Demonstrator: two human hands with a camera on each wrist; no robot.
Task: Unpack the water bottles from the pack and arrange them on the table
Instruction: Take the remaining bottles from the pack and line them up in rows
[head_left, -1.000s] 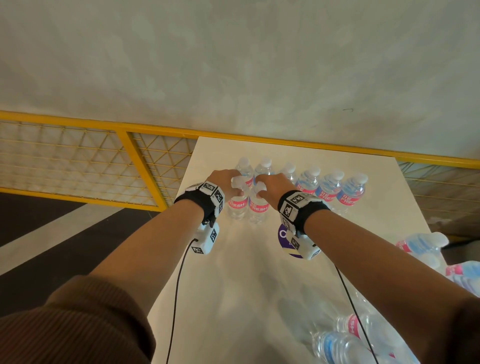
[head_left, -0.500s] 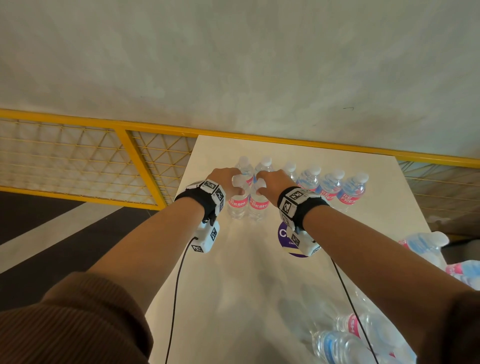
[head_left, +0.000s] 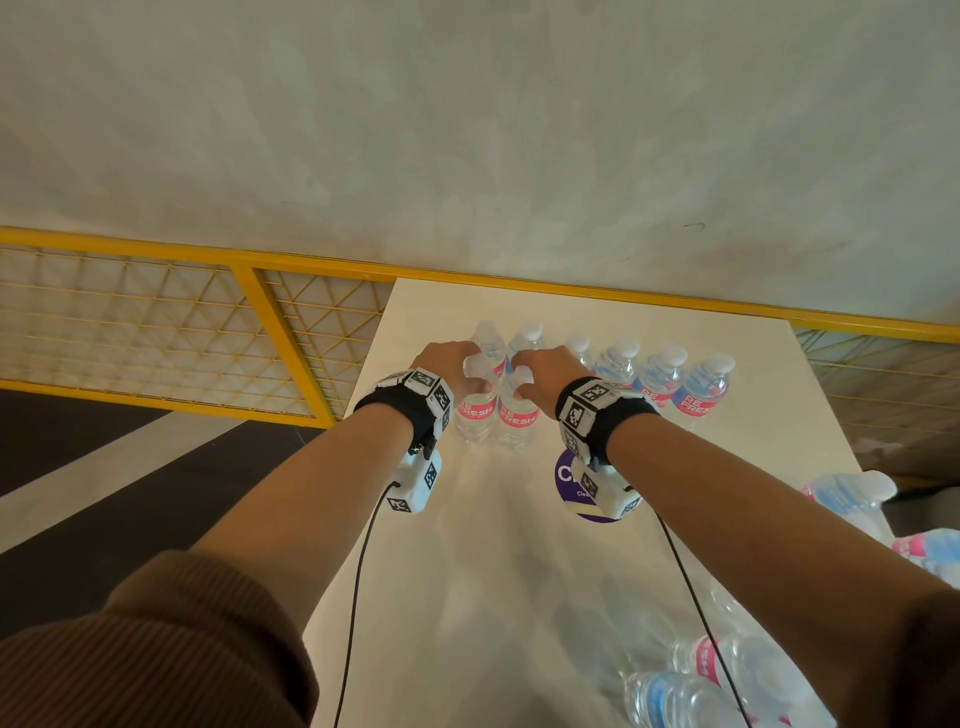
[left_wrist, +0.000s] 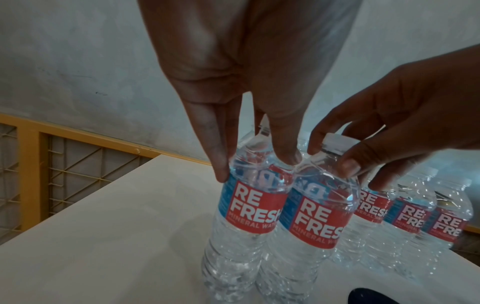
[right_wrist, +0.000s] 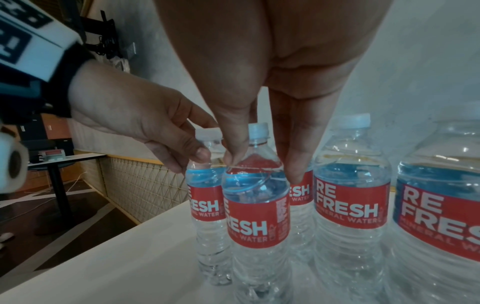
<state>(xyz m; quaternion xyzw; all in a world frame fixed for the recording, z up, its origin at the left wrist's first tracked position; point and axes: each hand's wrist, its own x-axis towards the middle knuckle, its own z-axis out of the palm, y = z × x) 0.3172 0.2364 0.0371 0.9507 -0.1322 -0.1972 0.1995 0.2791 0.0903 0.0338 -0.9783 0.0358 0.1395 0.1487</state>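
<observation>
The white counter (head_left: 597, 332) is seen carrying a far row of bottles (head_left: 660, 379); in front of that row, two upright bottles are pinched at the shoulders: left bottle (head_left: 475, 410) by the left grip (head_left: 449, 369), right bottle (head_left: 517, 415) by the right grip (head_left: 545, 376).

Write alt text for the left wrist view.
The left hand pinches the shoulder of an upright water bottle on the white table, while the right hand grips the neighbouring bottle touching it. More bottles stand behind.
</observation>
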